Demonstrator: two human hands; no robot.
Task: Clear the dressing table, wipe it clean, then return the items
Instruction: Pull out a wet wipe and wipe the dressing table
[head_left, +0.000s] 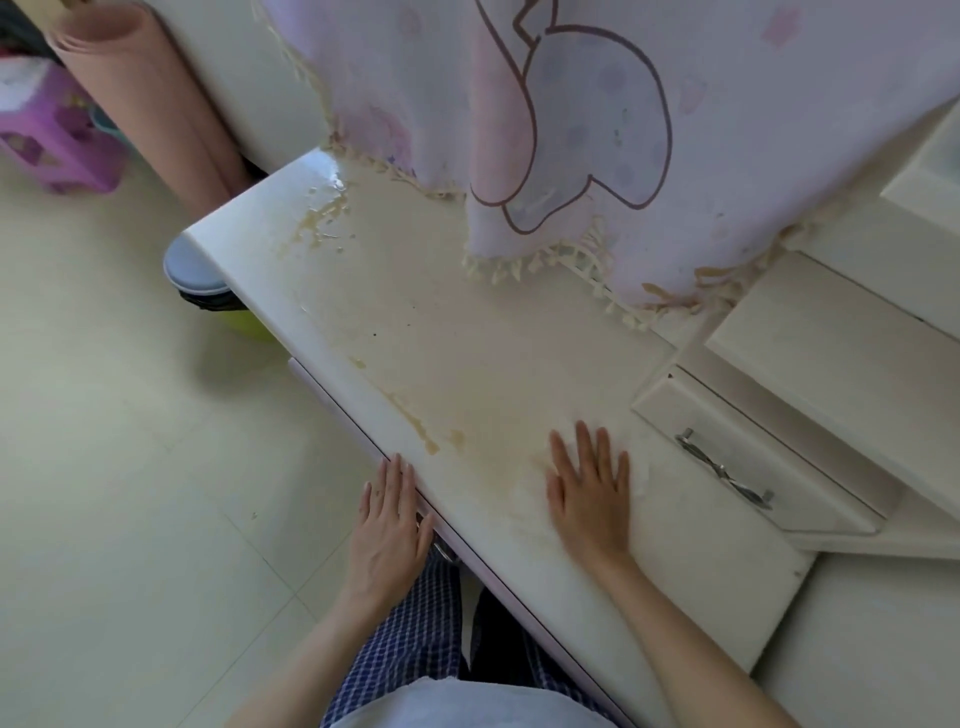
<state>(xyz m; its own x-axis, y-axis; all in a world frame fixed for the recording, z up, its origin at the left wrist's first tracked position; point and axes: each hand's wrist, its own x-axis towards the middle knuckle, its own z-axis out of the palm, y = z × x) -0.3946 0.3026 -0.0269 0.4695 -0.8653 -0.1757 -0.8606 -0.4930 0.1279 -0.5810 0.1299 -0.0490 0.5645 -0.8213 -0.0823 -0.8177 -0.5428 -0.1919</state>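
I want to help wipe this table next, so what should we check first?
1. Tabletop cleared of items: ok, only the fringed cloth hangs onto its back edge.
2. Stains found: ok, yellowish smears at the far left corner and near the front edge.
3. Wiping cloth ready: not ok, none in view.
4. Left hand free: ok, fingers straight at the table's front edge.
5. Right hand free: ok, flat on the tabletop, holding nothing.
6. Small drawer shut: ok.
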